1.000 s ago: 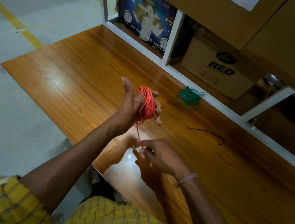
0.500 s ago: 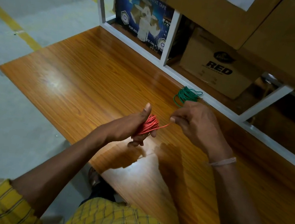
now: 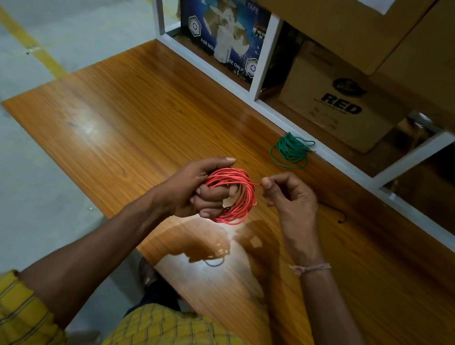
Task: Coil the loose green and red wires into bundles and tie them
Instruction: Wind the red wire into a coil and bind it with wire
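**Red coil in hand, loose end pinched**

Gripped at centre frame above the table (image 3: 136,133): the red wire (image 3: 234,194), wound into a ring, left hand (image 3: 196,188) curled around its left side with fingers through the loop. Right hand (image 3: 291,198) just beside it, thumb and forefinger pinching the free end at the ring's upper right. Ring tilted, open face toward the camera, long axis running upper left to lower right; free end pointing right. Green wire (image 3: 289,152) already coiled, lying upper right of centre against the white shelf frame (image 3: 342,164) — tied or not, hard to tell.

Likely risks: slack grip letting turns spring apart — stiff wire uncoils readily; short tail slipping from the pinch before any wrap around the bundle.
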Action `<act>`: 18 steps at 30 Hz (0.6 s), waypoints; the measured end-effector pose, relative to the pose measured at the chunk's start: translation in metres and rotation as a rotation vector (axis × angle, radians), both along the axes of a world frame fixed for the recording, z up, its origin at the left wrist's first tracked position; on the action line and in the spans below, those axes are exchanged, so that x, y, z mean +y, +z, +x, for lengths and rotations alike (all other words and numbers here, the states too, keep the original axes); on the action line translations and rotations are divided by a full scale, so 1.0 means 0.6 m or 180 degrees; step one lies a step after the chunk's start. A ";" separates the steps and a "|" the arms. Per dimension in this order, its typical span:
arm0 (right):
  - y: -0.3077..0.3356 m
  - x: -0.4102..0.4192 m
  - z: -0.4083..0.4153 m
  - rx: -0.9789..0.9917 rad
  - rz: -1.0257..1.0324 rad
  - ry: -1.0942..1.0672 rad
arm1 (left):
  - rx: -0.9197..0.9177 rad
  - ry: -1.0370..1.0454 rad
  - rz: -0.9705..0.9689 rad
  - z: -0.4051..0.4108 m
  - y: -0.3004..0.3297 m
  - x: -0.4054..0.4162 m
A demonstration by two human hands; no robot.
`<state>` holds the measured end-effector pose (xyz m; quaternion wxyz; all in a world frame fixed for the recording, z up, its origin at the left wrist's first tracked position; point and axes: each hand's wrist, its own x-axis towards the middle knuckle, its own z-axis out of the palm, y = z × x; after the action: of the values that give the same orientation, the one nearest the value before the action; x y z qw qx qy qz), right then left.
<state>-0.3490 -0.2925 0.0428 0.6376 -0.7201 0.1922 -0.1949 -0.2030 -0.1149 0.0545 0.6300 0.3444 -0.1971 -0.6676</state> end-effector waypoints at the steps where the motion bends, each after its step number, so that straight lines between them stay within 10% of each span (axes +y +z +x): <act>1: -0.005 0.003 -0.002 0.0017 -0.0023 -0.0069 | 0.0064 0.0028 0.0012 0.000 0.000 -0.002; 18: -0.020 0.033 -0.012 -0.0151 0.1155 -0.0401 | -0.0203 0.0612 0.0787 -0.010 0.008 -0.051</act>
<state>-0.3563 -0.2726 0.0306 0.7478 -0.5752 0.2538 -0.2134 -0.2090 -0.1456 0.0594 0.6372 0.4578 -0.0994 -0.6120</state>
